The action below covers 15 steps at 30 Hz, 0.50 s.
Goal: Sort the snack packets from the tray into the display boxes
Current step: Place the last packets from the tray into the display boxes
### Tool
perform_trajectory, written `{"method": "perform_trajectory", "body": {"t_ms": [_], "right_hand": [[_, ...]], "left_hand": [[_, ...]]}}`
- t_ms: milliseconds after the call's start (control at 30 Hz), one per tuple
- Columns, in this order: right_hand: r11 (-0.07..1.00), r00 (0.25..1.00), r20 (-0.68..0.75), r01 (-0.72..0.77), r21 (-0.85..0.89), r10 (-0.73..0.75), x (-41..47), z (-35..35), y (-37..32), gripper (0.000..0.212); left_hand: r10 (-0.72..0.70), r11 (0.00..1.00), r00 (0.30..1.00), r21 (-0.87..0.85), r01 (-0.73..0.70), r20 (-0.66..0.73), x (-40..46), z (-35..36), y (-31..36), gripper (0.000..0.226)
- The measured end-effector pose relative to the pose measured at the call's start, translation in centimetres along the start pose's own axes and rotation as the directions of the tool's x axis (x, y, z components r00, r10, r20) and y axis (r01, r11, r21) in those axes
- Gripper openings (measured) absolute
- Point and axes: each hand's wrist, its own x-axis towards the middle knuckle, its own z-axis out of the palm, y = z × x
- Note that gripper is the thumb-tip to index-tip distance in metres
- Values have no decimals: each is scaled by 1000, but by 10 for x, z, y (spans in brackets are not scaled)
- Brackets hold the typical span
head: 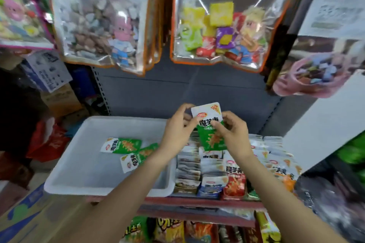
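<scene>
Fingers of both the left hand [177, 124] and the right hand [233, 130] pinch one green packet [211, 134] above the display boxes [217, 173] beneath them, and it could drop into the wrong row if that light grip slips

Back panel: grey shelf backing [177, 92] is seen, hung with clear candy bags [102, 17].
Shelf edge: red rail [197, 201].
Left floor: cardboard boxes [61, 98] are stacked.

1 head-worn view, facing forward and down, close over shelf [197, 201]
</scene>
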Motion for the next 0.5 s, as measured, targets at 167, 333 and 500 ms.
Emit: {"method": "perform_trajectory", "body": {"t_ms": [167, 333, 500], "right_hand": [[997, 982, -183, -31, 72, 43, 3, -82, 19, 9], [983, 979, -163, -95, 155, 121, 14, -140, 51, 19], [967, 978, -131, -134, 215, 165, 26, -158, 77, 17]], "left_hand": [[-37, 993, 966, 114, 8, 254, -1, 78, 9, 27], [-83, 915, 879, 386, -120, 470, -5, 144, 3, 38], [-181, 900, 878, 435, -34, 443, -1, 173, -5, 54]]}}
